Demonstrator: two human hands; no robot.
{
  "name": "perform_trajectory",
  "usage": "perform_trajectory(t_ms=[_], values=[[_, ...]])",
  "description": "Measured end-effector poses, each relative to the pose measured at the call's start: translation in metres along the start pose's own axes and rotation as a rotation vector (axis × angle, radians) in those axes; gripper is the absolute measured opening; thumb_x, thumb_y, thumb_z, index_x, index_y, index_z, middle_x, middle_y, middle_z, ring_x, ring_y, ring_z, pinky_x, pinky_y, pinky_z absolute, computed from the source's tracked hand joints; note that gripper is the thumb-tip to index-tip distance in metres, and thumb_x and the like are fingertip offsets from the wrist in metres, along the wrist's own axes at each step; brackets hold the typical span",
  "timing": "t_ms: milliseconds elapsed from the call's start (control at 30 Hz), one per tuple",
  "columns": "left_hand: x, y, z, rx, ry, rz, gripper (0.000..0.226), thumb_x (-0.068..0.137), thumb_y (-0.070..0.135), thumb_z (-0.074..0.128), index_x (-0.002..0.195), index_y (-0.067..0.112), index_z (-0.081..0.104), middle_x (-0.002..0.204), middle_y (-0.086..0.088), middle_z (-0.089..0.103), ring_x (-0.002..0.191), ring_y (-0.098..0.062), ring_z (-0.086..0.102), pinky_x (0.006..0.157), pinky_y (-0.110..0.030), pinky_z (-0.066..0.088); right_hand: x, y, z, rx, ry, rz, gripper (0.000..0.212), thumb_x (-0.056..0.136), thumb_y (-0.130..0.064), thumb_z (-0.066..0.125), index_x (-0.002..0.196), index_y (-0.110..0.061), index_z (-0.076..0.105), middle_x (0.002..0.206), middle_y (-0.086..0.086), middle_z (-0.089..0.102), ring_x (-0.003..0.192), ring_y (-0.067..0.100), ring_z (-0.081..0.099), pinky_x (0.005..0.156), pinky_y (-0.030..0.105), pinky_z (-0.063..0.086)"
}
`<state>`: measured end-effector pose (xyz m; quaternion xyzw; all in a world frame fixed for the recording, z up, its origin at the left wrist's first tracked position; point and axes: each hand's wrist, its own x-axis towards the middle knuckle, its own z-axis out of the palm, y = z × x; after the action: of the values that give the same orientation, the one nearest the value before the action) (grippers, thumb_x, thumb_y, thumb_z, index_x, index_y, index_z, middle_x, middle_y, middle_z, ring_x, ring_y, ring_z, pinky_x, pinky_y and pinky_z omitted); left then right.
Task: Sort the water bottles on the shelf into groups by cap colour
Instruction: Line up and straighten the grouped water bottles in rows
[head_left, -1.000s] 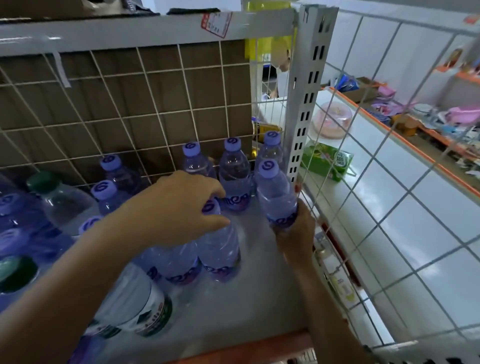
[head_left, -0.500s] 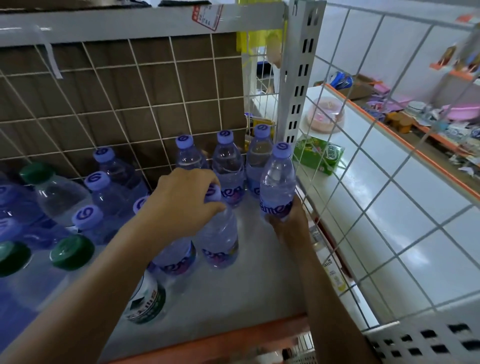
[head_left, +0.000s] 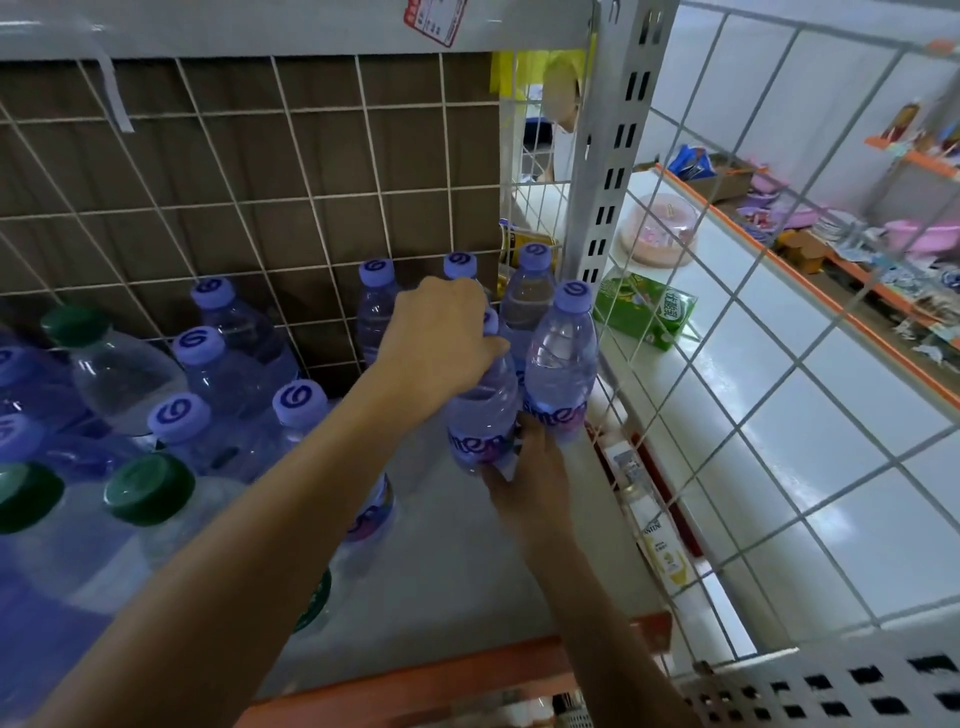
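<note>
Both hands are working at the right centre of the frame, where the purple caps are gathering. The left hand (head_left: 441, 338) sits over the top, fingers curled round the neck and shoulder of a purple-capped bottle (head_left: 480, 415), whose cap is all but hidden under the knuckles. The right hand (head_left: 524, 467) is low, wrapped round the foot of the neighbouring bottle (head_left: 561, 358). Its thumb shows between the two labels and its fingers are out of sight behind. The two bottles stand upright and touching, below the slotted upright post (head_left: 613, 156) and just in front of the back row of purple caps (head_left: 535, 257).

My read is that this pair is being packed into the purple group in the right corner. The tidy way is to slide, not lift, with the bases flat on the shelf (head_left: 467, 561), since a soft bottle held by the neck will swing. The low hand should steer while the top hand only steadies. The pair wants tucking hard against the row behind, with no gap.

The left forearm is the risk. It reaches over the purple-capped cluster (head_left: 300, 400) at centre left, and a dropped elbow could topple those. The green-capped bottles (head_left: 148, 488) at lower left sit mixed among purple ones, so there looks to be plenty left to sort, and tight packing now saves room.
</note>
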<state>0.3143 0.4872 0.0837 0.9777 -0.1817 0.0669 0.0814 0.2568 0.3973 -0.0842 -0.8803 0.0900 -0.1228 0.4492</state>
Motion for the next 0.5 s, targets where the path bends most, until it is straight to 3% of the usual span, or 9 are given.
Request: perform_trajectory(t_ms=[100, 167, 333, 500], values=[[0.002, -0.001, 0.006, 0.011, 0.061, -0.017, 0.035, 0.090, 0.044, 0.055, 0.092, 0.009, 0.051, 0.087, -0.007, 0.055, 0.087, -0.026, 0.051, 0.068, -0.032, 0.033, 0.004, -0.001, 0.003, -0.032, 0.050, 0.050, 0.050, 0.083, -0.012, 0.065, 0.127, -0.008, 0.042, 0.127, 0.008, 0.053, 0.114, 0.027, 0.052, 0.087, 0.032, 0.042], [0.003, -0.004, 0.008, 0.011, 0.076, -0.039, 0.045, 0.091, 0.046, 0.052, 0.111, 0.006, 0.051, 0.105, -0.013, 0.059, 0.102, -0.030, 0.052, 0.074, -0.034, 0.035, 0.006, -0.001, 0.004, -0.039, 0.079, 0.042, 0.041, 0.084, -0.010, 0.063, 0.120, -0.005, 0.044, 0.123, 0.011, 0.054, 0.110, 0.030, 0.053, 0.082, 0.033, 0.042], [0.008, -0.006, 0.011, -0.020, 0.092, -0.043, 0.044, 0.090, 0.046, 0.053, 0.111, 0.008, 0.052, 0.110, -0.014, 0.060, 0.103, -0.029, 0.053, 0.072, -0.031, 0.031, 0.009, -0.003, 0.009, -0.043, 0.113, 0.016, 0.040, 0.081, -0.009, 0.067, 0.114, -0.001, 0.046, 0.120, 0.014, 0.052, 0.110, 0.031, 0.050, 0.079, 0.029, 0.038], [0.003, -0.006, 0.011, -0.022, 0.074, -0.052, 0.043, 0.091, 0.045, 0.052, 0.113, 0.008, 0.049, 0.109, -0.012, 0.061, 0.103, -0.029, 0.053, 0.071, -0.031, 0.031, 0.004, -0.003, 0.016, -0.046, 0.169, 0.026, 0.040, 0.079, -0.007, 0.068, 0.112, -0.001, 0.047, 0.115, 0.015, 0.054, 0.105, 0.032, 0.053, 0.079, 0.035, 0.044]])
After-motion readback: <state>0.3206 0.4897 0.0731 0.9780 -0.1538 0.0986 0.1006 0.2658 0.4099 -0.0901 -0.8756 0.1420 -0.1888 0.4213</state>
